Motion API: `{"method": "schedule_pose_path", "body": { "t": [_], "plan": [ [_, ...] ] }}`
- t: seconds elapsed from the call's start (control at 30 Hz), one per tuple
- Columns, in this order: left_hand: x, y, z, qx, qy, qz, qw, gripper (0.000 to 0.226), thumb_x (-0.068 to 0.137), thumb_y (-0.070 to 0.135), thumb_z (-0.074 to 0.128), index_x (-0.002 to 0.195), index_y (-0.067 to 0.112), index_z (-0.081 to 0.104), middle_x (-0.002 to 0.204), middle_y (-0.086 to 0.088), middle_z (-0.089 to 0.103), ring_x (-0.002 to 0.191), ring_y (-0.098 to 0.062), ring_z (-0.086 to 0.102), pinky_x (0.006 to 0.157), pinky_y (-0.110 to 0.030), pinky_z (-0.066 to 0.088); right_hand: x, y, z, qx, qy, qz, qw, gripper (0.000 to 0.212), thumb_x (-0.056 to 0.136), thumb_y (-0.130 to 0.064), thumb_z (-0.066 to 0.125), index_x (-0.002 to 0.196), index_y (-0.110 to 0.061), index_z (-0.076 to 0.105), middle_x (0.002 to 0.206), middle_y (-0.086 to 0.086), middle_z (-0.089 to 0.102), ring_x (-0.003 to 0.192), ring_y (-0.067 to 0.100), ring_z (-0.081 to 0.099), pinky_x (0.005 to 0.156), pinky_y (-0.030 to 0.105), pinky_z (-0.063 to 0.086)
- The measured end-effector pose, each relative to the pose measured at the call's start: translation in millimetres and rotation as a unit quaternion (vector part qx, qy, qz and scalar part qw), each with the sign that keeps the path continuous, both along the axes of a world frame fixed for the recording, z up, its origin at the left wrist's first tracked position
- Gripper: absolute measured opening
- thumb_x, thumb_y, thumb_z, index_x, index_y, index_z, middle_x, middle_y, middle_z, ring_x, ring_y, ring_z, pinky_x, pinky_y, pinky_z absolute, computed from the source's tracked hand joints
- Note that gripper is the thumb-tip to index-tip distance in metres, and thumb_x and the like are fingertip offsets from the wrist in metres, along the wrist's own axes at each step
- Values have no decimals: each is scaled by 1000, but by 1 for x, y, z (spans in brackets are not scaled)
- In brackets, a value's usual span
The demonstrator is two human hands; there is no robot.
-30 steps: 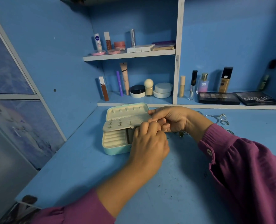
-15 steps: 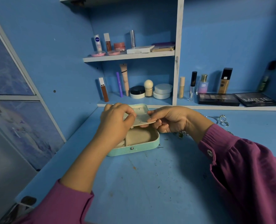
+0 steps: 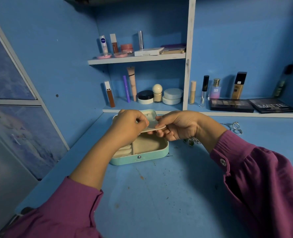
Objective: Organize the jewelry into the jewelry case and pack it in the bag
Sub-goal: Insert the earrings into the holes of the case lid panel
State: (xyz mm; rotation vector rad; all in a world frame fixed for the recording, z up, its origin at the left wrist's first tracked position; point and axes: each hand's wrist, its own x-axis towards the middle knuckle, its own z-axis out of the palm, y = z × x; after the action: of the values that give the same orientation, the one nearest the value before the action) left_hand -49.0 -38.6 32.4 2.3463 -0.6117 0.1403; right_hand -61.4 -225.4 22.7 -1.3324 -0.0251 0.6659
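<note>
Now, from the head camera, the mint-green jewelry case [image 3: 138, 158] sits open on the blue counter [image 3: 159, 194], close to the back shelf, its cream-lined base showing ring rolls at the left and an open compartment at the right. Both hands meet just above it. The left hand [image 3: 127, 125] has its fingers curled, pinching the near edge of a thin cream flap [image 3: 153, 128] (seemingly an inner panel of the case, though its hinge is hidden). The right hand [image 3: 175, 125] grips the same flap from the other side, thumb on top and fingers curled beneath. The flap lies roughly level over the base, with the lid [image 3: 150, 115] behind it. Both arms wear purple sleeves [image 3: 262, 177].

To the right of the case, partly hidden by the right wrist, a small dark jewelry piece [image 3: 192, 141] lies on the counter, and farther right silver rings [image 3: 235, 127] rest near the shelf edge. Cosmetics [image 3: 159, 95] line the shelves behind.
</note>
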Motion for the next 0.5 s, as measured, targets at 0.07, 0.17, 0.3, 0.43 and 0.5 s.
{"method": "schedule_pose_path", "body": {
  "t": [0.07, 0.17, 0.3, 0.43, 0.5],
  "plan": [
    [-1, 0, 1, -7, 8, 0, 1000, 21, 88, 21, 63, 68, 27, 66, 73, 13, 62, 83, -18, 58, 76, -32, 47, 0, 0, 0, -2, -1, 4, 1000, 14, 75, -1, 56, 88, -8, 58, 81, 9, 70, 57, 7, 57, 43, 11, 38],
    [-6, 0, 4, -20, 9, -4, 1000, 14, 89, 21, 64, 76, 18, 69, 66, 12, 58, 68, -13, 51, 65, -26, 39, 0, 0, 1, -5, 0, 7, 1000, 14, 75, -2, 56, 88, -8, 59, 81, 8, 70, 57, 6, 57, 44, 11, 37],
    [-8, 0, 5, -5, 12, -11, 1000, 20, 89, 20, 64, 70, 26, 66, 73, 15, 61, 78, -13, 55, 72, -28, 43, -1, 0, 1, -7, 3, 0, 1000, 13, 75, -1, 57, 84, -10, 55, 78, 9, 70, 56, 7, 57, 44, 11, 35],
    [-7, 1, 5, 1, 9, -16, 1000, 27, 89, 18, 64, 64, 29, 62, 66, 17, 57, 71, -9, 51, 69, -26, 39, -1, 0, 0, -8, 4, -5, 1000, 13, 74, -1, 57, 83, -11, 55, 79, 10, 70, 56, 8, 57, 42, 11, 36],
    [-7, 1, 5, 9, 2, -19, 1000, 30, 89, 17, 63, 62, 31, 61, 67, 18, 57, 76, -11, 52, 74, -30, 43, 0, 0, 0, -8, 4, -2, 1000, 13, 76, 0, 57, 84, -10, 55, 79, 10, 70, 56, 8, 57, 42, 11, 36]
  ]
}}
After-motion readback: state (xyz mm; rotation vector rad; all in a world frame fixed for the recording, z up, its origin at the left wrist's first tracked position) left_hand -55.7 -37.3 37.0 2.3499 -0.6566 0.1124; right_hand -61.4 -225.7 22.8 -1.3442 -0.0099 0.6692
